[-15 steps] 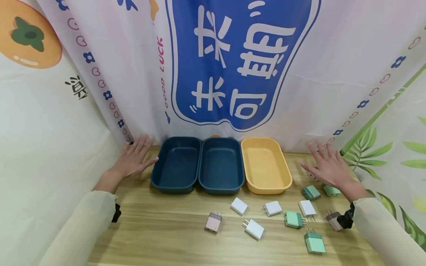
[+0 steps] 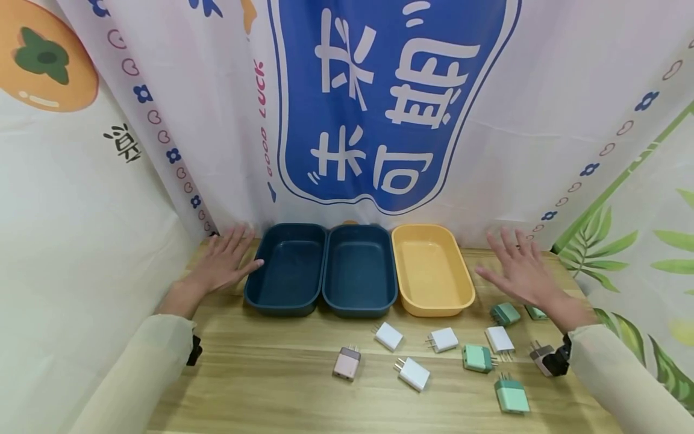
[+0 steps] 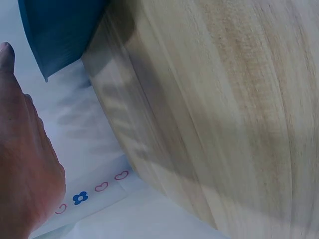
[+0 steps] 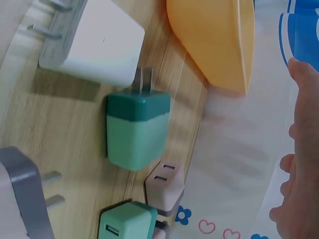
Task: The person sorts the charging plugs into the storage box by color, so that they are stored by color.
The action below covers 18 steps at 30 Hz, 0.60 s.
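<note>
My left hand [image 2: 219, 268] is held with fingers spread beside the left dark blue tray [image 2: 284, 310], its thumb overlapping that tray's rim in the head view. My right hand [image 2: 523, 277], also with spread fingers, hovers to the right of the yellow tray [image 2: 436, 310]. Neither hand holds anything. Beneath and near the right hand lie plug chargers: a green charger [image 2: 505, 314], a white charger [image 2: 500, 340] and a pink-and-grey charger [image 2: 542, 357] partly covered by the wrist strap. The right wrist view shows another pink charger [image 4: 164, 186], hidden under the hand in the head view.
A second dark blue tray [image 2: 360, 310] stands between the other two. Several more chargers lie in front, among them a pink charger [image 2: 346, 363], a white charger [image 2: 413, 374] and a green charger [image 2: 511, 395]. A printed curtain [image 2: 217, 120] hangs behind the wooden table [image 2: 260, 386].
Both hands have shifted slightly inward: the left hand rightward toward the blue tray, the right hand leftward toward the yellow tray. Trays and chargers stay in place.
</note>
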Tool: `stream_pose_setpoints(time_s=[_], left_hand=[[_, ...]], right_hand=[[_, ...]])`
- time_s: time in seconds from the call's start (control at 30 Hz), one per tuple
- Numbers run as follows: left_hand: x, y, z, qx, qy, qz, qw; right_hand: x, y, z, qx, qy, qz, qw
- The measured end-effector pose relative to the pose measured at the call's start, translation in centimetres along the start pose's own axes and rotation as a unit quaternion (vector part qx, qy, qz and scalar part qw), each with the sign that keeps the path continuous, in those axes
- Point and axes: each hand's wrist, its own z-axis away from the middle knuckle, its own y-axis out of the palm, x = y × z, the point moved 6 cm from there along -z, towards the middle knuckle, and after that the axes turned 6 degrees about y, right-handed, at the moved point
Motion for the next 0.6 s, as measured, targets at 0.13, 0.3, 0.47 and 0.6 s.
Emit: stream_pose_setpoints(time_s=[0.13, 0.3, 0.47, 0.6], left_hand=[[0.1, 0.5, -0.1, -0.005, 0.003, -0.003, 1.0], [-0.2, 0.8, -0.3, -0.008, 0.005, -0.004, 0.9999], [-0.9, 0.8, -0.5, 0.01, -0.004, -0.009, 0.9999], [-1.2, 1.2, -0.8, 0.02, -0.006, -0.013, 0.9997]], right_hand=[[0.9, 0.0, 0.1, -0.003, -0.016, 0.007, 0.9998], [2.0, 0.0, 0.2, -0.003, -0.031, 0.01, 0.9995], [3.3, 0.2, 0.3, -0.005, -0.047, 0.01, 0.9989], [4.3, 0.4, 0.5, -0.01, -0.06, 0.017, 0.998]])
